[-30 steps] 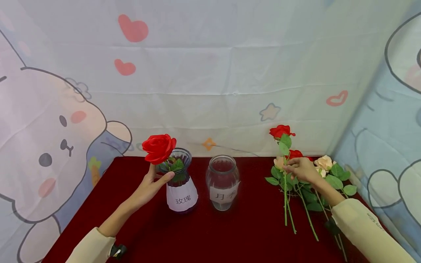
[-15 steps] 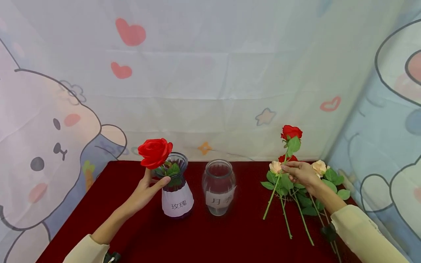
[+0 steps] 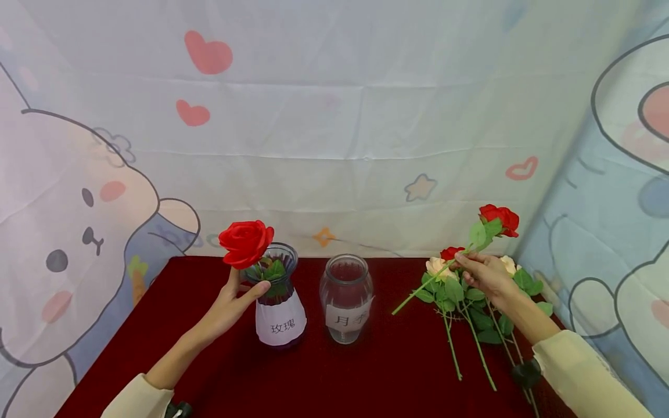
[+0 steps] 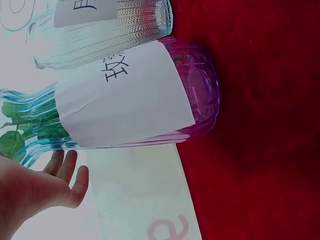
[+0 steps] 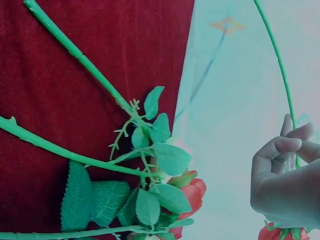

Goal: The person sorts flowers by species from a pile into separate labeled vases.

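A red rose (image 3: pixel 245 244) stands in a fluted vase (image 3: pixel 282 316) with a white paper label. My left hand (image 3: pixel 230 310) holds the vase by its neck, thumb on the near side; the left wrist view shows fingers (image 4: pixel 80 185) beside the neck. In my right hand (image 3: pixel 486 276) another red rose (image 3: pixel 500 220) is pinched by its stem (image 5: pixel 280 65). That rose is tilted, bloom up to the right and stem end down to the left, above the other flowers. A labelled clear jar (image 3: pixel 346 296) stands right of the vase.
Under my right hand lie several flowers with peach blooms (image 3: pixel 439 267) and a red bloom (image 3: pixel 450 253), their stems (image 3: pixel 478 348) pointing towards me. The dark red cloth (image 3: pixel 334 377) covers the table, backed by a printed curtain (image 3: pixel 334 116).
My right hand has lifted the red rose and turned it, so its bloom swings to the right and its stem end swings up to the left. My left hand stays at the vase.
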Demonstrator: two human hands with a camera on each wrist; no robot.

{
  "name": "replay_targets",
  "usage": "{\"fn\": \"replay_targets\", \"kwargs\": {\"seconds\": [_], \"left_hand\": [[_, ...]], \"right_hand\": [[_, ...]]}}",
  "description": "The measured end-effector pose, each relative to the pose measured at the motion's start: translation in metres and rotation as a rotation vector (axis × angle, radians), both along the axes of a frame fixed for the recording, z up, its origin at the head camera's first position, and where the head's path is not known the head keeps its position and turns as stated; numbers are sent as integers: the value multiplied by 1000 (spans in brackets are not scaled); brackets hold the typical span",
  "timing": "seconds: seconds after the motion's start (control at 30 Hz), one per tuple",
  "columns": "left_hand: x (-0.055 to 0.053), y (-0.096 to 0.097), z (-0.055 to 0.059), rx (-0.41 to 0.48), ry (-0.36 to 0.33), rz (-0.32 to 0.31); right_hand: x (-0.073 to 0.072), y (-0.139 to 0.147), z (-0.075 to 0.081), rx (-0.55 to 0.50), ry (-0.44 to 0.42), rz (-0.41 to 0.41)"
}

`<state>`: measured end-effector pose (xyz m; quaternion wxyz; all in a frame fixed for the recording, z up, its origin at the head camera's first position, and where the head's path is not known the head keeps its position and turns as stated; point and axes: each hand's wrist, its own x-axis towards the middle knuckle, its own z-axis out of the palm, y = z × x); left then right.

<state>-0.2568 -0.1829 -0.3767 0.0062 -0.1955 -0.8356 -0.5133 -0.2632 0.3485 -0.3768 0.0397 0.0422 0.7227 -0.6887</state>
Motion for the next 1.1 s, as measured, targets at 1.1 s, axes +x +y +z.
{"fn": "replay_targets", "kwargs": {"seconds": [1.1], "left_hand": [[-2,1,-3,22,9,-9]], "right_hand": [[23,-31,53,-522,22,-61]]}}
